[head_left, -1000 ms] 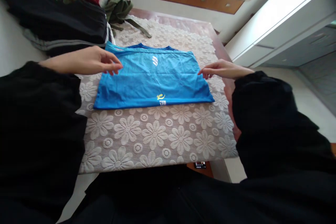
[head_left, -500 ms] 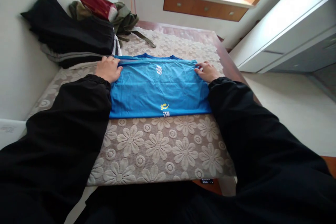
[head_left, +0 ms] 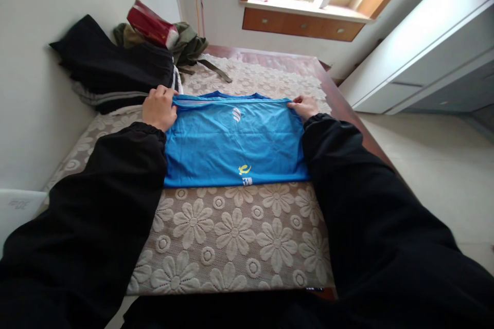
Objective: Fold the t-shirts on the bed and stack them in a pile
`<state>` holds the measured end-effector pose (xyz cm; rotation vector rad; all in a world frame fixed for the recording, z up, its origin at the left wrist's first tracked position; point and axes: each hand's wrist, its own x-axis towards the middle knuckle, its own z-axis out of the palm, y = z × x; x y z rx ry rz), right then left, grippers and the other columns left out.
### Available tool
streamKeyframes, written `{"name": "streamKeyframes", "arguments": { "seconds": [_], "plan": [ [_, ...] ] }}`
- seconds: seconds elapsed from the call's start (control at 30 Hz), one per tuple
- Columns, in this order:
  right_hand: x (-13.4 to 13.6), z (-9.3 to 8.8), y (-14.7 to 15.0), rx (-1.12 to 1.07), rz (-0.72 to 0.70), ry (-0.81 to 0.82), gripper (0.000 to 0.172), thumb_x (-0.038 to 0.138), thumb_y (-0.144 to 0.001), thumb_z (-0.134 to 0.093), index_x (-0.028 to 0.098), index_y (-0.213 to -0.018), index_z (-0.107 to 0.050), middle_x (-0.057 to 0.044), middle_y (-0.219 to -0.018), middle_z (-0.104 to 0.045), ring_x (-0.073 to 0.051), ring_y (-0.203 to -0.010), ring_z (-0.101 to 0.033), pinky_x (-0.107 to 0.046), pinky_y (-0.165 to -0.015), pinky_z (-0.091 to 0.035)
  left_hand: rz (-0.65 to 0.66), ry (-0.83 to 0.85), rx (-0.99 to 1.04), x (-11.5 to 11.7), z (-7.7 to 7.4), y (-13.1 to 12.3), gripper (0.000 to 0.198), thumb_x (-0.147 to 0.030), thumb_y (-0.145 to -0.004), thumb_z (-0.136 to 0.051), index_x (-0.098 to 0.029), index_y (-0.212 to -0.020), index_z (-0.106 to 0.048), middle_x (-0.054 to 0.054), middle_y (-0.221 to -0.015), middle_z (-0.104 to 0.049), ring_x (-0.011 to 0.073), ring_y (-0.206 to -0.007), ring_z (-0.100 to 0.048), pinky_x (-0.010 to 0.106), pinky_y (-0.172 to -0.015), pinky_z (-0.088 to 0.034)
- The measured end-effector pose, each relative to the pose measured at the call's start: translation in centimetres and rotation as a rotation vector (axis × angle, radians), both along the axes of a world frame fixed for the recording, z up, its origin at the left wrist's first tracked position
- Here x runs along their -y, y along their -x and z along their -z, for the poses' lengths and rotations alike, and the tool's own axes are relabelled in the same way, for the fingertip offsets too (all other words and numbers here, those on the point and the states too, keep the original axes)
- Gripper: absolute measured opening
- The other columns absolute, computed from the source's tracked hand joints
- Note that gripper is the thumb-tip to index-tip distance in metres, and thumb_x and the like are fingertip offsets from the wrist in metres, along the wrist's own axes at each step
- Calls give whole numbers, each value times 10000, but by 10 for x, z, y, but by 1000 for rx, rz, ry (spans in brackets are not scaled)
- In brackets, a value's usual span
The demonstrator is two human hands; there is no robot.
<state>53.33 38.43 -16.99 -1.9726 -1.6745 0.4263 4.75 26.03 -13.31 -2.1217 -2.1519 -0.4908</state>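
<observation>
A blue shirt [head_left: 235, 139] lies folded across the lace tablecloth, with a white logo near its far edge and a yellow and white print near its front edge. Darker blue fabric peeks out behind the far edge. At the far left corner, my left hand [head_left: 159, 107] has its fingers closed on the shirt's edge. My right hand [head_left: 304, 107] pinches the far right corner between thumb and fingers. Black sleeves cover both my forearms.
Dark folded clothes [head_left: 123, 69] are piled at the back left by the wall. Behind them sit a red package [head_left: 150, 23] and an olive green bag [head_left: 189, 43]. The flower-patterned tablecloth [head_left: 231, 231] covers the table; a white cabinet [head_left: 409, 46] stands to the right.
My right fingers have closed into a pinch on the shirt's corner, and my left fingers have tightened on theirs. The whole view has shifted, so everything sits slightly lower.
</observation>
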Motion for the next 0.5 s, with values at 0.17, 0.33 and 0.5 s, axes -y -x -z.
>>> {"name": "streamKeyframes", "arguments": {
  "seconds": [0.17, 0.33, 0.5],
  "plan": [
    [3, 1, -2, -282, 116, -93, 253, 280, -676, -769, 257, -832, -570, -48, -897, -683, -297, -985, -682, -474, -1000, -588, -25, 43, -11, 4, -5, 1, 381, -382, -1043, -481, -204, -1312, -682, 146, -1366, -637, 356, -1275, -603, 493, -1067, -536],
    [13, -2, -13, -400, 5, -106, 334, 277, -701, -740, 254, -1014, -627, -21, -927, -696, -263, -961, -694, -457, -970, -607, 8, 21, -19, 10, -8, 2, 443, -436, -1118, -381, -157, -1314, -664, 91, -1433, -606, 238, -1251, -556, 408, -1083, -518],
    [14, -9, -22, -354, -113, -171, 265, 330, -723, -785, 257, -943, -656, -38, -985, -710, -303, -1063, -687, -495, -1006, -600, 86, 94, -60, 10, -5, 4, 474, -402, -1123, -353, -248, -1488, -613, 65, -1505, -562, 266, -1300, -525, 466, -1096, -523]
  ]
}}
